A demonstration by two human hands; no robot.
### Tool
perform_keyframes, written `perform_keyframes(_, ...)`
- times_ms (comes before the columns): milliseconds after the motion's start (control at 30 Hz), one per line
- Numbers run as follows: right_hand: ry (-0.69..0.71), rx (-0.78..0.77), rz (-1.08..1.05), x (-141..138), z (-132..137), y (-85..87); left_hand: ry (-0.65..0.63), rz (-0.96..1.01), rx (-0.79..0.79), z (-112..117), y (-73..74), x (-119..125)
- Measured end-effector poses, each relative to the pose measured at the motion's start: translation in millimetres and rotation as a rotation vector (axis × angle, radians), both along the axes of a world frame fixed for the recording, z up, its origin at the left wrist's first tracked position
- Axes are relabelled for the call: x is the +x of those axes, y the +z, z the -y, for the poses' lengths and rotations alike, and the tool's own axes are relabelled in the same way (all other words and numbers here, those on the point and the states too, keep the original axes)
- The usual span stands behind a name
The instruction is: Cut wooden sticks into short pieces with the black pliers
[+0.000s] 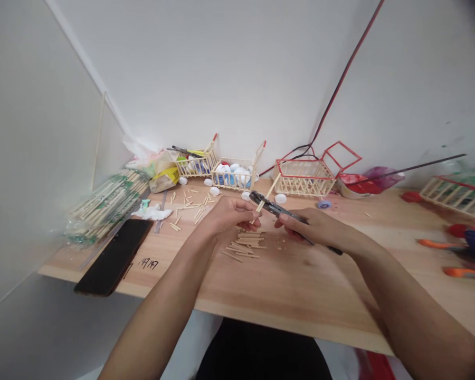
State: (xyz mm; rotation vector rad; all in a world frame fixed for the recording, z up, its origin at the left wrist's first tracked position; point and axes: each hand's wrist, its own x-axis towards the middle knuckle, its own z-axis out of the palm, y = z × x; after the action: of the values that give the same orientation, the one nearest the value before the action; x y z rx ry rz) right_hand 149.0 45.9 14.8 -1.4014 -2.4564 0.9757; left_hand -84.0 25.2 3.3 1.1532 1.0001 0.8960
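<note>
Far to the left of the pile point(248, 240), which is made of short, straight wooden pieces, there is a bundle point(108, 203) of thin sticks in shiny, crinkled plastic. A flat black phone point(113, 258) lies between them, its near end reaching past the edge of the counter point(296, 295). Behind the pile, a slatted basket point(231, 188) holds smooth, round caps. Above the pile, the left grip point(239, 214) is closed in a pinch on one thin, pale stick point(272, 188), slanting away. Dark metal pliers point(275, 209) meet this stick; if they bite it, I cannot tell. The right grip point(311, 224), right of the pile, is wrapped around their handles. Farther right of the pile, smooth wood grain stretches toward blurred orange handles point(439, 244).
</note>
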Motion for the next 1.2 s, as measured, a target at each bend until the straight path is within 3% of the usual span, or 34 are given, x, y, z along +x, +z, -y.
perform_keyframes(533, 0.009, -0.090, -0.061, 5, -5, -5.4, 0.085, 0.016, 0.088, 1, -4.1, 5)
perform_keyframes(767, -0.040, 0.030, -0.011, -1, 1, -0.2, 0.146, -0.005, 0.099, 4, 0.8, 9)
perform_keyframes(1200, -0.043, 0.106, 0.008, -6, 3, -4.3, 0.110, -0.009, 0.049, -1, -4.1, 3)
